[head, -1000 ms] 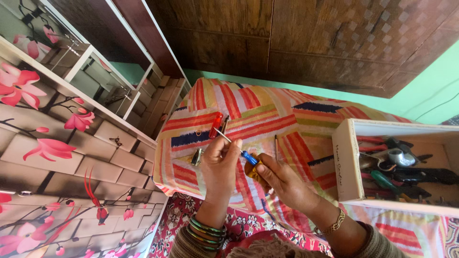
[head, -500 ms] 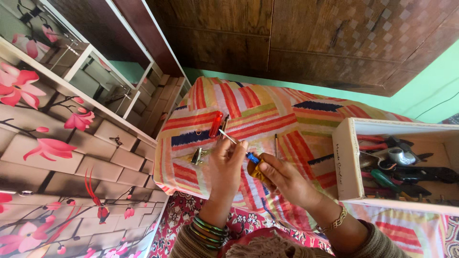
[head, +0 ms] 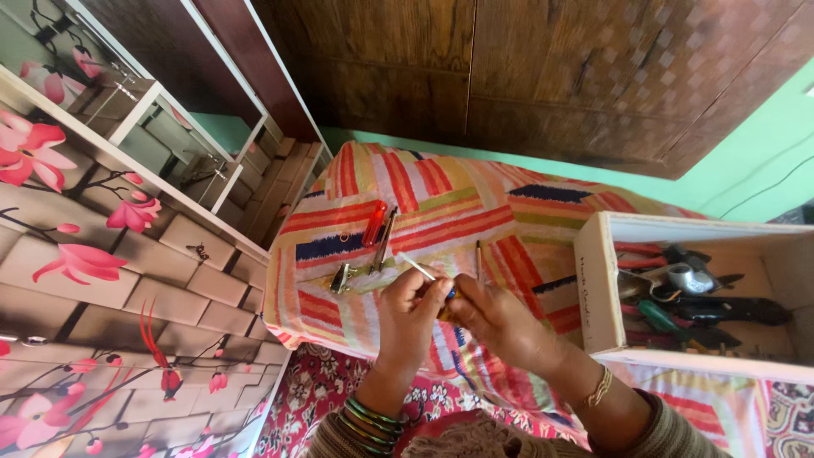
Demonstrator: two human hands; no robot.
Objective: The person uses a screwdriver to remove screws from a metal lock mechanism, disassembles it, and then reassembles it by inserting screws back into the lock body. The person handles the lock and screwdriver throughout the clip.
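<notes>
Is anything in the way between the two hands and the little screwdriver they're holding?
No. The left hand and right hand both already touch the small screwdriver, whose shaft pokes up between them. The red screwdriver lies apart on the striped cloth.

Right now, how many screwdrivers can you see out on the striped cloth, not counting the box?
2: a red-handled screwdriver lying on the striped cloth, and a blue-handled one held between the left hand and right hand. More may be hidden inside the tool box.
</notes>
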